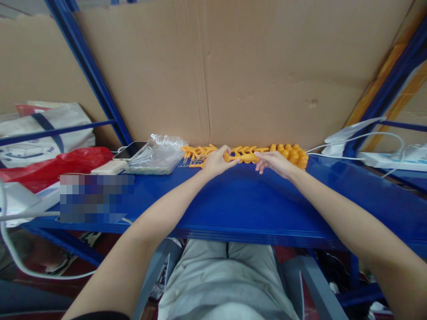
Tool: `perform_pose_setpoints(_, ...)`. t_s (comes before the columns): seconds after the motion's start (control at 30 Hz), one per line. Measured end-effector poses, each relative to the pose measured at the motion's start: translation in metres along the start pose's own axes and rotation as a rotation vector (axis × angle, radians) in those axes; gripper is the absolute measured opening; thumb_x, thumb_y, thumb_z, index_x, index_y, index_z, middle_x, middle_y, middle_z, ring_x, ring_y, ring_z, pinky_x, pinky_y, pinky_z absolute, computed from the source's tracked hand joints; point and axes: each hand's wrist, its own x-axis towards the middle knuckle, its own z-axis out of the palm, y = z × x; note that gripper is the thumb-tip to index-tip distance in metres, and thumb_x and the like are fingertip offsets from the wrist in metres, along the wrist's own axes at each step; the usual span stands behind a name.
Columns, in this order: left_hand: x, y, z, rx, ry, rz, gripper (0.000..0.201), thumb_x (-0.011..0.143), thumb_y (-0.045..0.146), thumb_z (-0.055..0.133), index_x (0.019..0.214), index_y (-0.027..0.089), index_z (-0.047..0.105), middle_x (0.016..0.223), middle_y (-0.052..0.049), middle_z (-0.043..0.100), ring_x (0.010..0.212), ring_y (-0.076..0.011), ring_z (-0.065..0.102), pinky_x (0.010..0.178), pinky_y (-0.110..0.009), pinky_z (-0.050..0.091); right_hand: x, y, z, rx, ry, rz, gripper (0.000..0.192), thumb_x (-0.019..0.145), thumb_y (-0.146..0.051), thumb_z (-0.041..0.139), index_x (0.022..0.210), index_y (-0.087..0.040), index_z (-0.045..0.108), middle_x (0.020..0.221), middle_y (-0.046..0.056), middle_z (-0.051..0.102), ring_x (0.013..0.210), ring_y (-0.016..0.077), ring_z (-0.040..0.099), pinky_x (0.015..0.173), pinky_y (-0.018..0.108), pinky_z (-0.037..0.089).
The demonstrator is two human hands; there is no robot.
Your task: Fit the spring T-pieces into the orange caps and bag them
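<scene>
My left hand [216, 162] is closed in a pinch on one end of an orange plastic piece [247, 158], narrow in the middle and bulging toward the right. At the other end, the thumb and fingers of my right hand [274, 162] pinch the same piece, with the lower fingers curled loosely. Both hands are over the back part of the blue table. Right behind them lies a row of orange branching pieces [260, 150]. Orange ribbed cylinders [295, 155] stand in a cluster beside my right hand. Small pale pieces [191, 161] lie left of my left hand.
A blue table [230, 202] backs onto a cardboard wall [253, 71] between blue posts. On the left are a clear plastic bag [156, 158], a phone [130, 151], a white power bank [109, 167] and a red bag [63, 165]. White cables [353, 138] run at the right.
</scene>
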Motion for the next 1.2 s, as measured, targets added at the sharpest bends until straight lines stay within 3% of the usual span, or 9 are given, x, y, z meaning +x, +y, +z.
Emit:
perform_pose_setpoints(0.13, -0.001, 0.003, -0.002, 0.016, 0.0, -0.006, 0.033, 0.079, 0.043, 0.077, 0.087, 0.022, 0.054, 0.077, 0.0, 0.066, 0.07, -0.0168, 0.059, 0.064, -0.027, 0.039, 0.0, -0.002, 0.002, 0.042, 0.012, 0.051, 0.042, 0.084, -0.058, 0.071, 0.074, -0.018, 0.066, 0.064, 0.009, 0.066, 0.06, 0.0172, 0.063, 0.059, 0.031, 0.058)
perform_pose_setpoints(0.4, -0.002, 0.005, -0.002, 0.06, 0.011, -0.005, 0.034, 0.079, 0.045, 0.077, 0.09, 0.022, 0.055, 0.082, -0.002, 0.069, 0.076, -0.0196, 0.063, 0.066, -0.028, 0.041, -0.001, -0.015, 0.011, 0.217, 0.09, 0.232, 0.029, 0.095, -0.036, 0.066, 0.072, -0.019, 0.062, 0.059, 0.003, 0.064, 0.047, 0.0101, 0.056, 0.042, 0.019, 0.05)
perform_pose_setpoints(0.63, -0.002, 0.004, -0.004, 0.118, 0.023, 0.07, 0.034, 0.081, 0.045, 0.076, 0.095, 0.022, 0.056, 0.092, -0.004, 0.073, 0.087, -0.0226, 0.068, 0.071, -0.028, 0.045, -0.007, -0.025, 0.019, 0.211, 0.102, 0.417, 0.049, 0.104, -0.04, 0.047, 0.061, -0.019, 0.057, 0.042, 0.002, 0.055, 0.035, 0.0084, 0.048, 0.037, 0.017, 0.042)
perform_pose_setpoints(1.0, 0.0, -0.001, -0.002, 0.118, -0.04, 0.021, 0.034, 0.081, 0.046, 0.075, 0.097, 0.021, 0.057, 0.087, -0.003, 0.071, 0.081, -0.0213, 0.067, 0.07, -0.028, 0.045, -0.004, -0.014, 0.014, 0.153, 0.072, 0.408, 0.048, 0.089, -0.064, 0.063, 0.071, -0.02, 0.066, 0.053, 0.006, 0.066, 0.041, 0.0141, 0.057, 0.043, 0.025, 0.048)
perform_pose_setpoints(1.13, 0.0, -0.002, 0.0, 0.098, -0.038, 0.024, 0.035, 0.081, 0.048, 0.074, 0.096, 0.021, 0.057, 0.084, -0.002, 0.07, 0.079, -0.0206, 0.066, 0.069, -0.028, 0.045, -0.005, -0.013, 0.013, 0.204, 0.067, 0.278, 0.032, 0.092, -0.049, 0.067, 0.087, -0.018, 0.069, 0.073, 0.007, 0.076, 0.048, 0.0125, 0.063, 0.049, 0.023, 0.051)
perform_pose_setpoints(1.2, 0.0, -0.001, 0.001, 0.093, -0.038, 0.035, 0.034, 0.081, 0.047, 0.074, 0.096, 0.021, 0.057, 0.084, -0.002, 0.07, 0.079, -0.0203, 0.066, 0.068, -0.028, 0.045, -0.004, -0.012, 0.012, 0.201, 0.091, 0.239, 0.027, 0.094, -0.043, 0.066, 0.087, -0.017, 0.07, 0.074, 0.007, 0.076, 0.05, 0.0124, 0.063, 0.052, 0.024, 0.053)
